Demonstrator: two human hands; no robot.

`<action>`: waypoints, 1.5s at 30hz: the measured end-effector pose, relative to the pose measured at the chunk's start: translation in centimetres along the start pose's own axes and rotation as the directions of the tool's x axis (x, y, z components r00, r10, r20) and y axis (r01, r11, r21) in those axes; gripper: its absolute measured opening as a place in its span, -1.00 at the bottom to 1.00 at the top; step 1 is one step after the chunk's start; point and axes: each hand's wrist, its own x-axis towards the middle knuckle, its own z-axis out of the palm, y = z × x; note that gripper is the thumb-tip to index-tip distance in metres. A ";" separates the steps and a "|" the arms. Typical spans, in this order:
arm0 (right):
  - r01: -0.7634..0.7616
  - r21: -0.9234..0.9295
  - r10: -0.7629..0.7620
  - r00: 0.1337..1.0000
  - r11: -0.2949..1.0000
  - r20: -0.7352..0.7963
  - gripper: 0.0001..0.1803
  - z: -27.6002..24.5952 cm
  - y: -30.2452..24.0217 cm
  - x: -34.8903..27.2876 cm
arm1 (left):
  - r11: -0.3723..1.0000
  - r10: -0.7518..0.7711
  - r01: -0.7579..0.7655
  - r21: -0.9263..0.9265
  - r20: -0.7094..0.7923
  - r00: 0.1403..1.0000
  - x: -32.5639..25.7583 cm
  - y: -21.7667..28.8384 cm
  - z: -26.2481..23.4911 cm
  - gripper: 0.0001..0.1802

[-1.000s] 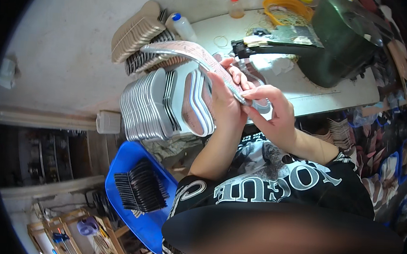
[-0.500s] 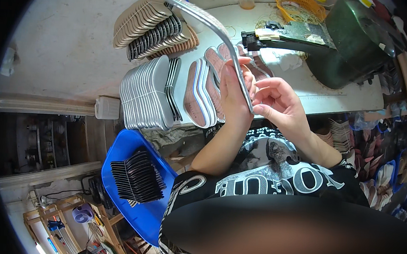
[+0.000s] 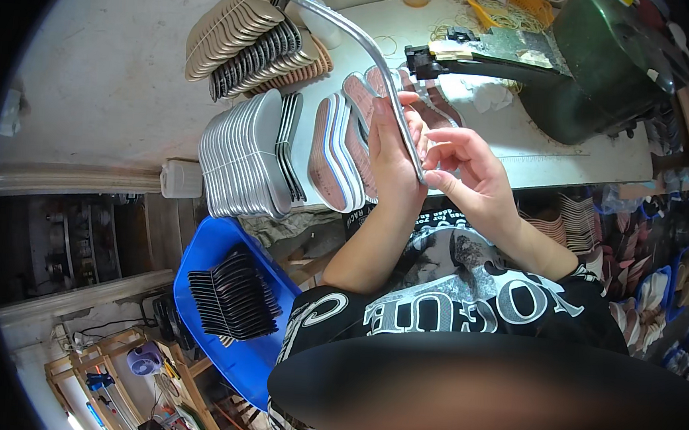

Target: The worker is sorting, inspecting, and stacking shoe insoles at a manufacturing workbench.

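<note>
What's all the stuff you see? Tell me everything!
Curved sole piece: 1, silver-edged, centre
Table: 1, white, upper half
Stacked soles: many, silver, table's left
Beige soles: many, beige, upper left
Dark soles: many, black, beside those
Loose soles: several, pinkish, table's middle
Machine: 1, dark green, table's right
Basket: 1, yellow-orange, behind machine
Container: 1, white, left
Bin: 1, blue, lower left
Bin pieces: many, black, inside bin
Clutter: uncountable, mixed colours, right
Left hand: 1, bare, holding sole piece
Right hand: 1, bare, by its lower end

Spread on a white table (image 3: 575, 174): grey soles (image 3: 241, 156) at left, pink soles (image 3: 329, 154) in upper centre, yellow basket (image 3: 539, 13) and green machine (image 3: 593, 81) toward upper right.
</note>
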 end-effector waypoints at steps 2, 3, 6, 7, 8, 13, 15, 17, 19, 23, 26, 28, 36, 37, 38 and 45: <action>-0.048 0.090 0.046 0.999 0.995 0.021 -0.63 0.1 0.3 -0.2 | 0.999 0.031 -0.031 0.017 -0.021 0.999 0.0 -0.1 0.3 -0.37; -0.049 0.090 0.047 0.999 0.995 0.018 -0.63 0.0 0.5 -0.2 | 0.999 0.028 -0.028 0.017 -0.020 0.999 0.0 -0.1 0.3 -0.37; -0.063 0.174 0.056 0.997 0.983 0.047 -0.65 -0.2 0.7 -0.3 | 0.998 -0.008 0.009 0.066 -0.027 1.000 0.1 -0.2 0.3 -0.37; -0.078 0.160 0.069 0.996 0.984 0.065 -0.65 -0.3 0.7 -0.4 | 0.997 -0.022 0.025 0.068 -0.042 0.999 0.2 -0.2 0.4 -0.37; -0.093 0.145 0.082 0.993 0.985 0.083 -0.64 -0.3 0.6 -0.5 | 0.997 -0.037 0.041 0.070 -0.058 0.998 0.3 -0.3 0.4 -0.37; -0.143 0.147 0.128 0.986 0.979 0.110 -0.67 -0.3 -0.7 -0.9 | 0.998 -0.058 0.058 -0.006 -0.061 0.996 0.8 -0.2 -0.3 -0.39; -0.164 0.152 0.141 0.978 0.975 0.156 -0.65 -0.6 -0.7 -0.9 | 0.986 -0.074 0.066 -0.153 -0.048 0.996 1.9 0.4 -1.6 -0.43; 0.010 -0.045 -0.008 0.999 0.999 0.046 -0.60 -0.8 -0.1 -0.5 | 0.987 -0.039 0.030 -0.155 -0.057 0.998 1.7 0.1 -2.2 -0.44; 0.016 -0.030 -0.015 0.999 0.999 0.035 -0.58 -0.2 0.2 0.2 | 0.989 -0.027 0.016 -0.145 -0.076 0.997 1.1 0.0 -1.3 -0.45; -0.042 0.088 0.038 0.998 0.995 0.049 -0.57 0.0 1.2 0.3 | 1.000 -0.022 0.020 -0.014 -0.112 0.993 0.6 -0.4 -0.4 -0.47; -0.103 0.208 0.084 0.992 0.973 0.096 -0.60 0.3 1.2 0.2 | 0.999 -0.041 0.044 0.023 -0.123 0.992 0.8 -0.3 -0.2 -0.46; -0.131 0.243 0.106 0.988 0.961 0.113 -0.61 0.3 1.1 -0.1 | 0.998 -0.058 0.061 0.024 -0.129 0.990 0.9 -0.4 -0.5 -0.46; -0.103 0.243 0.084 0.993 0.964 0.087 -0.59 0.3 1.1 0.4 | 0.997 0.077 -0.077 0.009 -0.060 0.995 0.7 0.2 -0.2 -0.45; -0.160 0.243 0.135 0.984 0.957 0.117 -0.60 0.2 1.0 0.6 | 0.995 0.098 -0.097 0.027 -0.064 0.993 0.6 0.3 -0.3 -0.47; -0.164 0.240 0.138 0.983 0.957 0.121 -0.60 -0.1 1.1 0.7 | 0.995 0.101 -0.099 0.024 -0.068 0.993 0.7 0.2 -0.4 -0.47; -0.089 0.172 0.073 0.992 0.981 0.098 -0.70 0.2 0.9 0.0 | 0.999 -0.004 0.002 -0.044 -0.036 0.999 0.8 0.4 -0.4 -0.57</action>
